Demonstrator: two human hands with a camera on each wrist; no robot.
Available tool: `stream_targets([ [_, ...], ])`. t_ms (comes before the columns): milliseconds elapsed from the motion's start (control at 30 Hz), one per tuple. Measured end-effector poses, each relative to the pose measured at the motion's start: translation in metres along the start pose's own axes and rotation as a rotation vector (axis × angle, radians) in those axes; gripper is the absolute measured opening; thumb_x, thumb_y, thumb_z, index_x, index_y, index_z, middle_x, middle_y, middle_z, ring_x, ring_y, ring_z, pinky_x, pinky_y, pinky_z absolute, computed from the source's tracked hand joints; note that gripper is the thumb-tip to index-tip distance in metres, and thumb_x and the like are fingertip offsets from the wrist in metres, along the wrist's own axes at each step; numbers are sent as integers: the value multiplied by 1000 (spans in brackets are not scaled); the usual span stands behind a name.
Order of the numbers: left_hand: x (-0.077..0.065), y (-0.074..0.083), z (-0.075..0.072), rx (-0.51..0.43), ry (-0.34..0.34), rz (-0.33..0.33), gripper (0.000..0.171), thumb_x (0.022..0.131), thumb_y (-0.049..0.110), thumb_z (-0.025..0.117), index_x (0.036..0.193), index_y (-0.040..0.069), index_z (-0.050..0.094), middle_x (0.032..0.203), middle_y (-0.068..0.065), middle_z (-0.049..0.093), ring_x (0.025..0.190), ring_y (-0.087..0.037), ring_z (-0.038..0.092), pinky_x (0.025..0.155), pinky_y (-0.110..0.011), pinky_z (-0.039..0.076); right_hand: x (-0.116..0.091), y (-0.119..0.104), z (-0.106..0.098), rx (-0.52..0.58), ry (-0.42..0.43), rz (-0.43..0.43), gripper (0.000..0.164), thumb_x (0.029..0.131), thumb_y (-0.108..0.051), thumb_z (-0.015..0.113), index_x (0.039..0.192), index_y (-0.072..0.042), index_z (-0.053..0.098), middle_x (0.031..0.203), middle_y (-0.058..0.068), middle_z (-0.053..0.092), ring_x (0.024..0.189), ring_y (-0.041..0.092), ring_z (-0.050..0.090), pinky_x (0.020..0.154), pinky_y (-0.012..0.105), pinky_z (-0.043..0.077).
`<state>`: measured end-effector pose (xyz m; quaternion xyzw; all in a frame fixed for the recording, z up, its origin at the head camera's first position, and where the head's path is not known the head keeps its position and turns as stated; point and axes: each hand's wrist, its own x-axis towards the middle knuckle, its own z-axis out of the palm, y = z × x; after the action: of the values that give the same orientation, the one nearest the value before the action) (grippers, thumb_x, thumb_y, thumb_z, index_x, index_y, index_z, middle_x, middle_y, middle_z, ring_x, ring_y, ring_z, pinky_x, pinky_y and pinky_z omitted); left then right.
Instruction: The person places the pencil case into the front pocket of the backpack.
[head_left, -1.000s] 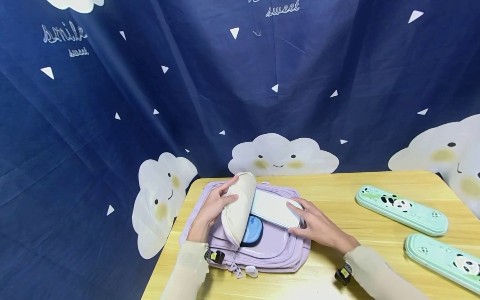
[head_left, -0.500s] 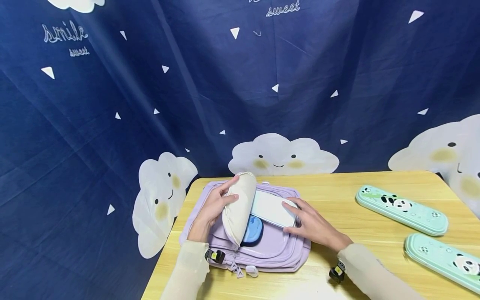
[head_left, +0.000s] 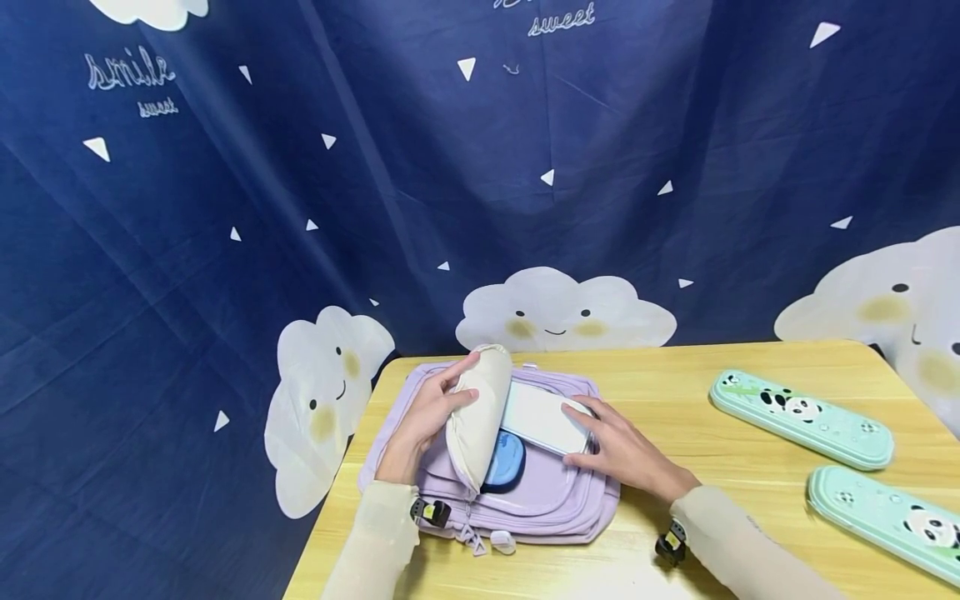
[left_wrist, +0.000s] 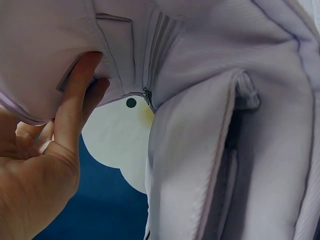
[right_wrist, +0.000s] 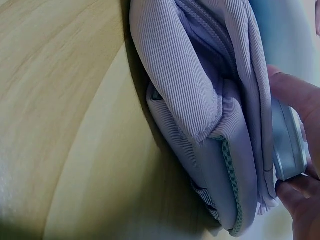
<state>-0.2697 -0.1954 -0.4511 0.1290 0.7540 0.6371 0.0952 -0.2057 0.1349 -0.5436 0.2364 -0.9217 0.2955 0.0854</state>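
Note:
A lilac backpack [head_left: 551, 502] lies on the table, a front compartment unzipped. My left hand [head_left: 422, 417] holds that compartment's flap [head_left: 480, 429] folded up, cream inner side showing; in the left wrist view its thumb and fingers [left_wrist: 75, 107] pinch the edge. A flat, oblong white case [head_left: 542, 417] with pale blue sides lies slanted on the backpack, its left end hidden behind the flap. My right hand [head_left: 626, 446] grips the case's right end, thumb and fingers on opposite sides. Below the case, a blue patch with a dark rim [head_left: 507, 461] shows on the backpack, partly covered by the flap.
Two mint-green panda pencil cases [head_left: 802, 419] [head_left: 892, 521] lie at the right of the wooden table [head_left: 637, 367]. Zip pulls and a white tag [head_left: 502, 542] hang at the backpack's near edge. A dark blue cloud-print curtain [head_left: 420, 167] stands behind and left.
My right hand has moved a little left, sliding the white case farther behind the flap. My left hand keeps holding the flap in the same place.

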Motion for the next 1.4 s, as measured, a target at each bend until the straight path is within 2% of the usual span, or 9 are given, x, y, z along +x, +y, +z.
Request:
stream_targets([
  [300,1,2,3,20,-23,13,65,99,-1,69,162,10,53,173,-3,45,165,-22,27,134,-44,27,4,-4,2,22,0,-17,90,90,-48,88,162,-9,52,169,21,46,153,48,46,119,66,46],
  [700,2,2,6,11,-31,11,65,99,-1,68,162,11,53,173,-3,44,165,-20,26,134,-43,26,11,-12,10,30,6,5,89,89,-52,87,162,-12,54,169,20,46,151,48,48,119,69,45],
  [900,1,3,5,11,-30,13,66,98,-1,69,162,11,53,173,-4,44,166,-23,25,135,-44,23,17,-15,12,29,3,-8,88,89,-47,89,161,-11,54,171,20,44,153,47,46,121,67,44],
  [1167,3,0,5,-3,-32,8,66,99,-1,69,161,11,54,173,-3,45,165,-20,27,135,-42,25,25,-16,18,19,1,-45,84,89,-41,90,158,-7,56,171,23,42,153,49,46,121,67,42],
  [1400,3,-3,3,-12,-21,10,66,99,-1,69,162,11,53,173,-2,45,166,-21,27,135,-43,24,24,-12,21,17,13,-50,82,90,-40,90,158,-7,57,171,23,42,153,48,46,122,65,42],
])
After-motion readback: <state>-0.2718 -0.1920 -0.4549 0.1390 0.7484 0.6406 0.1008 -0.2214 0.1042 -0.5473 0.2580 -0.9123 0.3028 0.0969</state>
